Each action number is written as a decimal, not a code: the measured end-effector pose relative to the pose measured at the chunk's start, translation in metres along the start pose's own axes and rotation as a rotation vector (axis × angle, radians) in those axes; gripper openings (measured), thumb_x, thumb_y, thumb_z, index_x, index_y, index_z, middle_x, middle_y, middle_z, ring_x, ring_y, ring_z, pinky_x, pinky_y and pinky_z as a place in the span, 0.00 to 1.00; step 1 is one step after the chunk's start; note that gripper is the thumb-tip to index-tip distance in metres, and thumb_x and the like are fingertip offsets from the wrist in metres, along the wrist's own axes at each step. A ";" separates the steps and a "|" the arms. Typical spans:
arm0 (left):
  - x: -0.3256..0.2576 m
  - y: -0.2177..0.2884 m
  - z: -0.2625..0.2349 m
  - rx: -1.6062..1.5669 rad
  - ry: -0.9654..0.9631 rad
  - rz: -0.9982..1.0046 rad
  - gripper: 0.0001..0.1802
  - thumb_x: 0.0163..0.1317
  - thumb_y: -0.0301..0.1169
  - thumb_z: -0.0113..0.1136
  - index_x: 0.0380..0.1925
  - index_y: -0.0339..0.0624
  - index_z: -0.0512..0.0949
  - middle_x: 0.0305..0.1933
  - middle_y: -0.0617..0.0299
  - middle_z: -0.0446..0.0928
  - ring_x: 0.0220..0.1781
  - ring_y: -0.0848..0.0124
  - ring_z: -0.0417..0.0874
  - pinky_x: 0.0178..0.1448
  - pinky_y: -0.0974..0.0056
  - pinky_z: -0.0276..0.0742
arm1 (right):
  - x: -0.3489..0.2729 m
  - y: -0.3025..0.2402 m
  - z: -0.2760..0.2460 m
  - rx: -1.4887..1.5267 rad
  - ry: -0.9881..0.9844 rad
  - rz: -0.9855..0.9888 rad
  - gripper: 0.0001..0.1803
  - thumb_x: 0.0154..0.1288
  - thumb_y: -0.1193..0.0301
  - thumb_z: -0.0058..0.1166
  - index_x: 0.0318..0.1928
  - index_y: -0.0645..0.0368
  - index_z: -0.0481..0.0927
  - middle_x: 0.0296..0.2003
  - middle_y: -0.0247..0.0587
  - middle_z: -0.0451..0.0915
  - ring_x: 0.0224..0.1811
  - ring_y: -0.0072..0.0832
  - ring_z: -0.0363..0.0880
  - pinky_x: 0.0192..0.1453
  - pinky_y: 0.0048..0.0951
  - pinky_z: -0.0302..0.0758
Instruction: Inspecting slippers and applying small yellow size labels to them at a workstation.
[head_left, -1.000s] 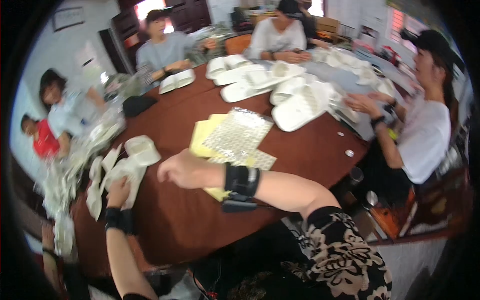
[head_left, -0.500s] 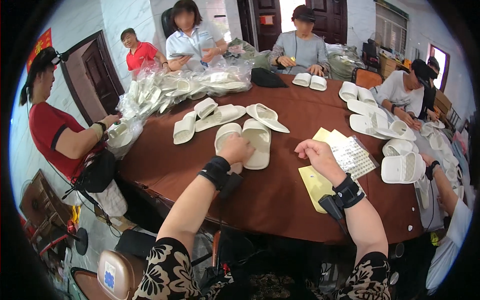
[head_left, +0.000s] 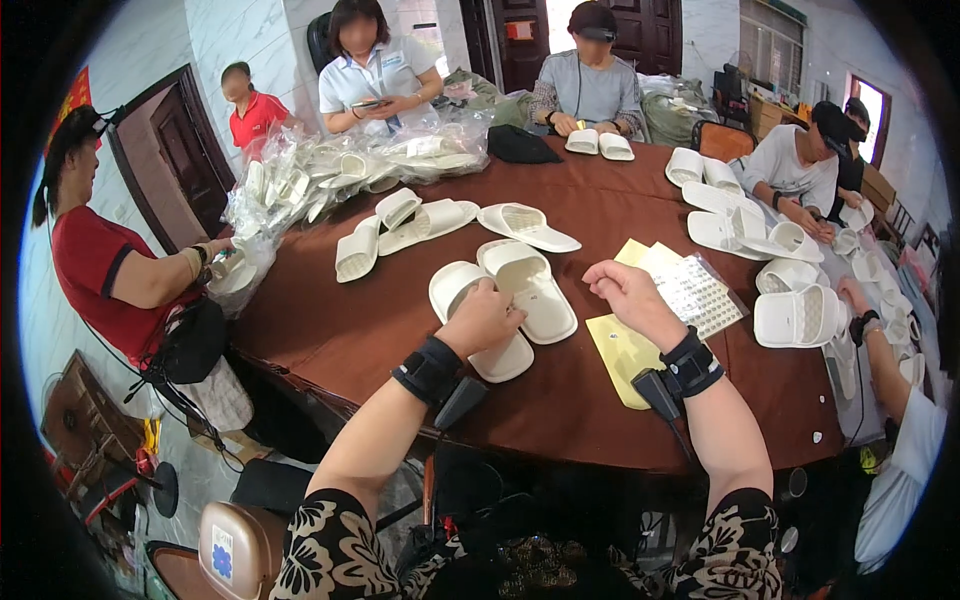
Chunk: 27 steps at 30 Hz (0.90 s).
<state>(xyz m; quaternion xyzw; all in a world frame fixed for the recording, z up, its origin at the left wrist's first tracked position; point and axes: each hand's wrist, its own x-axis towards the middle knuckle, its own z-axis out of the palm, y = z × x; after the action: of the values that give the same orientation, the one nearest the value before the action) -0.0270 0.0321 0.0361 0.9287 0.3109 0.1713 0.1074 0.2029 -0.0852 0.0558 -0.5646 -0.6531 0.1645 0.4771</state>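
My left hand is closed over the strap edge of a white slipper, its fingers curled down onto it. Touching this slipper on the right lies a second white slipper, sole down with its toe away from me. Above some yellow sheets hovers my right hand, thumb and fingers drawn together; anything between the fingertips is too small to make out. Beside that hand a sheet of small round stickers lies over the yellow paper.
More white slippers lie beyond my left hand. Several others line the table's right side. A heap of bagged slippers covers the far left. Co-workers surround the brown-covered table, and a stool stands at lower left.
The slipper under my left hand has come nearer to me and turned, out of line with its mate. A slipper beyond has shifted left and turned. My right hand stays over the sheets.
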 end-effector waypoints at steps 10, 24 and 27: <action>-0.032 0.009 -0.012 -0.033 0.105 0.117 0.17 0.56 0.34 0.61 0.45 0.38 0.79 0.45 0.45 0.75 0.47 0.53 0.77 0.49 0.56 0.75 | -0.011 -0.008 0.024 -0.353 -0.314 -0.026 0.36 0.55 0.59 0.62 0.62 0.58 0.64 0.64 0.55 0.59 0.64 0.50 0.62 0.65 0.42 0.63; 0.036 -0.021 -0.031 -0.217 0.207 -0.263 0.23 0.60 0.47 0.53 0.49 0.45 0.78 0.58 0.53 0.73 0.57 0.53 0.74 0.61 0.45 0.62 | -0.017 -0.007 0.043 -0.485 -0.272 -0.113 0.31 0.55 0.58 0.59 0.58 0.56 0.68 0.49 0.49 0.68 0.53 0.47 0.66 0.56 0.44 0.61; 0.035 -0.020 -0.022 -0.202 0.137 -0.197 0.26 0.61 0.48 0.51 0.55 0.47 0.75 0.63 0.55 0.69 0.62 0.51 0.68 0.65 0.44 0.57 | -0.016 -0.004 0.047 -0.477 -0.239 -0.129 0.30 0.55 0.59 0.59 0.57 0.56 0.69 0.48 0.48 0.68 0.52 0.47 0.66 0.55 0.45 0.62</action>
<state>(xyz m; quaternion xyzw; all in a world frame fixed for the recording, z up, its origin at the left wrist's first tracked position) -0.0194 0.0712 0.0590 0.8643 0.3881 0.2533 0.1952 0.1614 -0.0861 0.0287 -0.5946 -0.7598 0.0409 0.2597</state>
